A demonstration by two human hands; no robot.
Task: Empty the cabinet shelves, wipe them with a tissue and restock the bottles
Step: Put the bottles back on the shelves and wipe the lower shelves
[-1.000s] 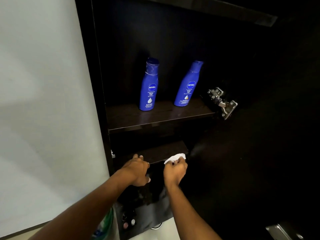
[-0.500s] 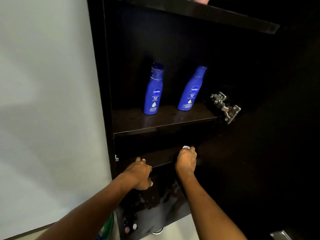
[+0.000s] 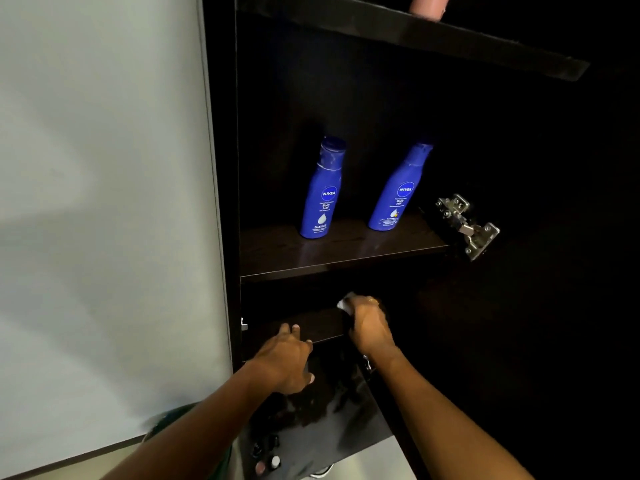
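The fingers (image 3: 367, 304) of the right hand (image 3: 370, 323) held a bunched white tissue (image 3: 346, 302) on the lower shelf (image 3: 311, 325), two Nivea bottles (image 3: 323, 192) standing above them; firm overlapping strokes into the corners would probably serve best, with the left hand (image 3: 287, 358) resting on the edge beside them.

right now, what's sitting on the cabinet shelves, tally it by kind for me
blue Nivea body milk bottles, middle shelf: 2
white tissue, lower shelf: 1
pink item, top shelf, cut off by the frame: 1
total: 4
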